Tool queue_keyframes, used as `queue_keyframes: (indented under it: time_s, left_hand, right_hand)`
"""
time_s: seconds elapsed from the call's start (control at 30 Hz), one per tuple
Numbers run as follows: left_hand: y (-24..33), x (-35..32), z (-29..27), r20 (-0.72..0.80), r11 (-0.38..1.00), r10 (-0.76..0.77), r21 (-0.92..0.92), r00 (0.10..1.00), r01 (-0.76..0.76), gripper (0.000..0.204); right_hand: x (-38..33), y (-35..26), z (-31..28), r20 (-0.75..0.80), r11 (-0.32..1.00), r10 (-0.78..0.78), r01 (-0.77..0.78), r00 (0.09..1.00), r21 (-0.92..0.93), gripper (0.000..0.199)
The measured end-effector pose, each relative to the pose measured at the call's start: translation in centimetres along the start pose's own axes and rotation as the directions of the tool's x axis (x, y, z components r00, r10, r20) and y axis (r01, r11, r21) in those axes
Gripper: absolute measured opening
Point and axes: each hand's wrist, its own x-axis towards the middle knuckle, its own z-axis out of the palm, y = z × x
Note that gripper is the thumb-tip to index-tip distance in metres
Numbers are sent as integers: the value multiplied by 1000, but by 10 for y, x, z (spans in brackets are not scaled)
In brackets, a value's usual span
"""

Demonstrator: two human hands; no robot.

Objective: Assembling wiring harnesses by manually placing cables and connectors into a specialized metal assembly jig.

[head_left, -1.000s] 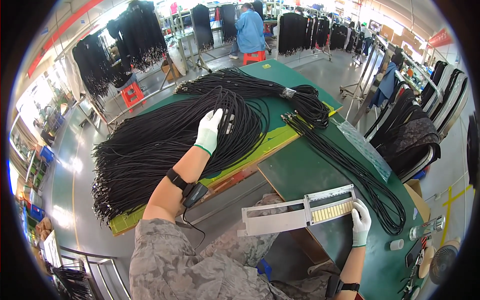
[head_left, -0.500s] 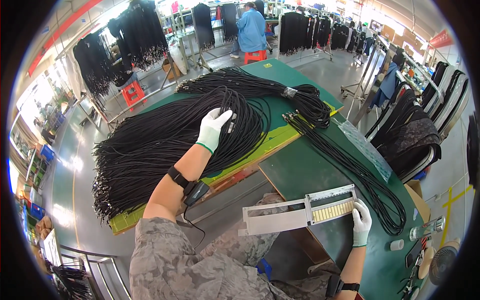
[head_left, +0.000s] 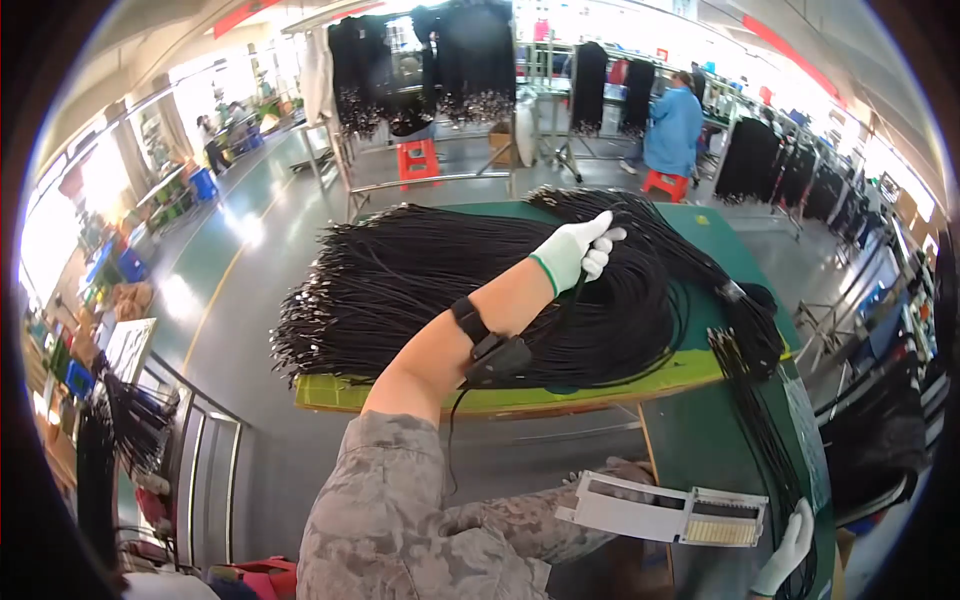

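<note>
Black cables (head_left: pixel 430 290), a big fanned-out heap of them, lie across the green-topped table (head_left: pixel 700 440), resting mostly on a yellow-green cutting mat (head_left: pixel 420 395) whose front edge shows under the heap. From here I see my left hand (head_left: pixel 572 250), in a white glove with a green cuff, raised over the right part of the heap, fingers curled around a thin black strand that runs down from the fist into the pile. Black wrist strap (head_left: pixel 470 320) on that forearm with a small black unit just beside it and a thin lead hanging down. My right hand (head_left: pixel 790 545), also white-gloved, sits at the lower right edge, touching the right end of a long white rectangular tray (head_left: pixel 640 508); can't tell whether it grips it or just rests against it. The tray's right section holds a pale yellow block of small rows, its left section has open slots. A second bundle of black cable (head_left: pixel 755 420) trails down the table's right side. Red plastic stools (head_left: pixel 417 160) stand on the floor behind the table, near racks of hanging black cable bundles (head_left: pixel 440 60). A person in a blue top (head_left: pixel 672 130) stands far back. A red strip sign (head_left: pixel 238 15) runs along the ceiling upper left; blue crates (head_left: pixel 130 265) sit by the left wall.
</note>
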Motion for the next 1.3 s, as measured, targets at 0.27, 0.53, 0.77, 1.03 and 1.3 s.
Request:
queue_keyframes:
  time_s: [0.27, 0.53, 0.77, 1.03, 1.3]
  left_hand:
    - [-26, -67, 75, 123, 685, 308, 659, 943, -310, 30]
    - [-28, -119, 80, 136, 467, 5, 876, 991, -123, 32]
    - [10, -98, 43, 623, -575, 719, 782, 308, -240, 24]
    - [42, -92, -2, 554, -465, 533, 823, 639, -326, 21]
    - [154, -172, -99, 159, -364, 861, 856, 484, 366, 20]
  right_hand:
    - [64, -232, 222, 769, 777, -80, -443, 635, 447, 42]
    - [68, -308, 320, 805, 657, 20, -615, 593, 436, 36]
    - [79, -383, 267, 772, 972, -181, -9, 609, 235, 31]
    - [43, -436, 257, 544, 831, -457, 119, 704, 543, 29]
    - [116, -430, 160, 337, 607, -409, -22, 848, 794, 28]
